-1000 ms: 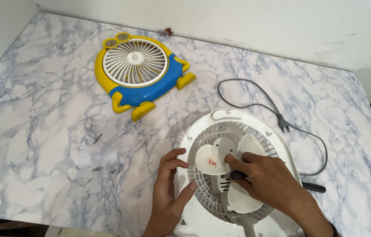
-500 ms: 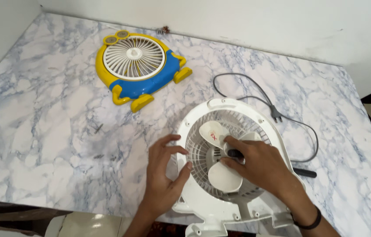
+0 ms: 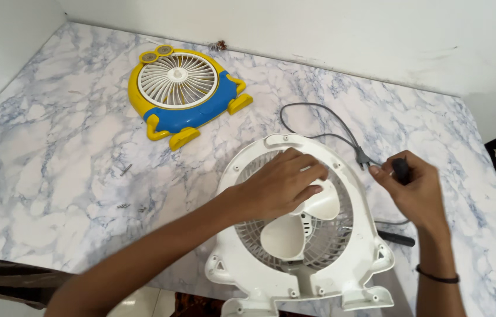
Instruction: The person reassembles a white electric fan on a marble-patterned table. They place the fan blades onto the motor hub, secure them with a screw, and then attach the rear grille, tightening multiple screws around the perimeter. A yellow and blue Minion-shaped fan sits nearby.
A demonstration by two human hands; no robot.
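Observation:
A white fan housing lies flat on the marble table, grille down, with its white blade wheel inside. My left hand reaches across from the left and lies over the upper blades and hub, with the fingers curled around a blade. My right hand is lifted off the fan, to the right of the housing. It pinches a small black piece between thumb and fingers. What the piece is I cannot tell.
A yellow and blue fan front cover lies at the back left. The grey power cord and plug curl behind the housing. A black tool lies right of the housing. Small screws are scattered at the left. A wall runs behind.
My right hand has come away from the hub to the right with the black piece in it. My left hand has moved from the housing's rim onto the blades. The view has shifted slightly.

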